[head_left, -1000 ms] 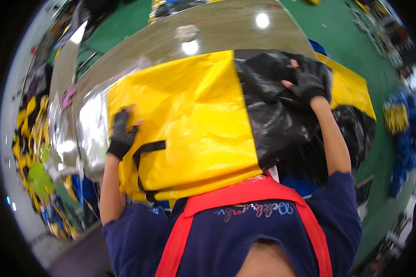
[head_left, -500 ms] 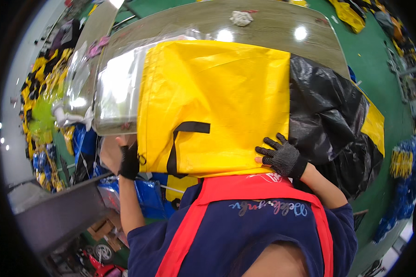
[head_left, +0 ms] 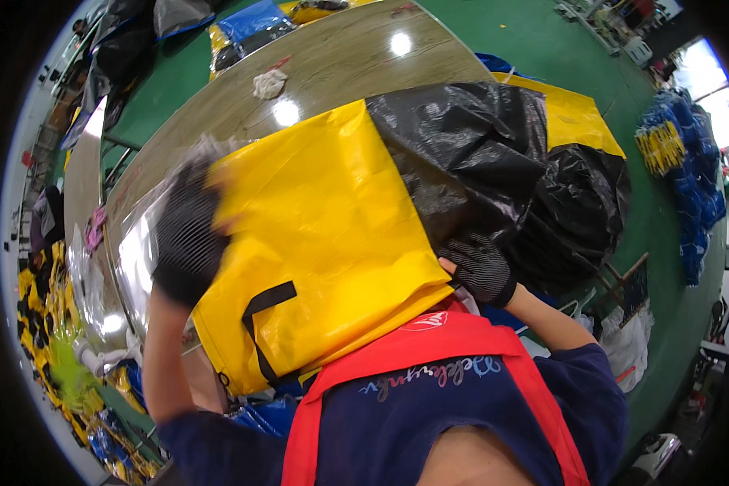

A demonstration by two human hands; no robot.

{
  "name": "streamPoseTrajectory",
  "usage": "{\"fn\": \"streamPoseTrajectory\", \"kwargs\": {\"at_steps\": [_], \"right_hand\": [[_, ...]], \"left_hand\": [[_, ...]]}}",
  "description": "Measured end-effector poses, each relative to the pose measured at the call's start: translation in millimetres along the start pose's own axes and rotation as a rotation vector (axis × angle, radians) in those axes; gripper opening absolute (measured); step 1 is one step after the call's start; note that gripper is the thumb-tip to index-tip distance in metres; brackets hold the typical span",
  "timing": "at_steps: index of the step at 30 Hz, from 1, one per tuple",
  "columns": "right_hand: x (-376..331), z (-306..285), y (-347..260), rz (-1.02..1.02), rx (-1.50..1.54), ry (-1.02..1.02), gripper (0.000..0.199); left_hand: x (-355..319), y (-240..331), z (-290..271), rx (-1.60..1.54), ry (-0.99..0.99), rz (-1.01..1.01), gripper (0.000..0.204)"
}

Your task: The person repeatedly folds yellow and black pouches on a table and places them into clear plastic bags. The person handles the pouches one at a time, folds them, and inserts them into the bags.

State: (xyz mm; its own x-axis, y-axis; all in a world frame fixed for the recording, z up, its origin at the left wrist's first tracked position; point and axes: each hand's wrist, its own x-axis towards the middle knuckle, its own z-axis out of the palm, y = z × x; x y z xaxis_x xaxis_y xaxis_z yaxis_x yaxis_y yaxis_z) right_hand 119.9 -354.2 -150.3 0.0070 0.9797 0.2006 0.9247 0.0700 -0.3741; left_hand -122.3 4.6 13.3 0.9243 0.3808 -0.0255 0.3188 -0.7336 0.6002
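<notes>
two gloved hands on a large yellow woven-plastic bag (head_left: 316, 243) with a black strap, lying on the long wooden table (head_left: 340, 65) – partly over crumpled black plastic sheeting (head_left: 470, 154). left hand (head_left: 188, 243) blurred, against the bag's left edge – grip impossible to tell. right hand (head_left: 479, 266) curled at the bag's lower right corner, touching black sheeting.

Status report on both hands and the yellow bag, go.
Left hand gloved, blurred, at yellow bag's left edge. Right hand gripping its right edge. Black plastic bag lies alongside.
</notes>
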Motion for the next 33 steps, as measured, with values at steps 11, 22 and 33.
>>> {"fn": "streamPoseTrajectory", "kwargs": {"at_steps": [11, 22, 33], "right_hand": [[94, -98, -15, 0.026, -0.065, -0.004, 0.020], [267, -14, 204, 0.245, 0.208, -0.758, 0.045], [258, -20, 188, 0.258, 0.208, -0.648, 0.043]], "left_hand": [[170, 12, 251, 0.177, -0.239, 0.963, 0.059], [-25, -120, 99, 0.060, -0.489, 0.242, 0.050], [-130, -167, 94, -0.175, 0.537, -0.678, 0.056]]}}
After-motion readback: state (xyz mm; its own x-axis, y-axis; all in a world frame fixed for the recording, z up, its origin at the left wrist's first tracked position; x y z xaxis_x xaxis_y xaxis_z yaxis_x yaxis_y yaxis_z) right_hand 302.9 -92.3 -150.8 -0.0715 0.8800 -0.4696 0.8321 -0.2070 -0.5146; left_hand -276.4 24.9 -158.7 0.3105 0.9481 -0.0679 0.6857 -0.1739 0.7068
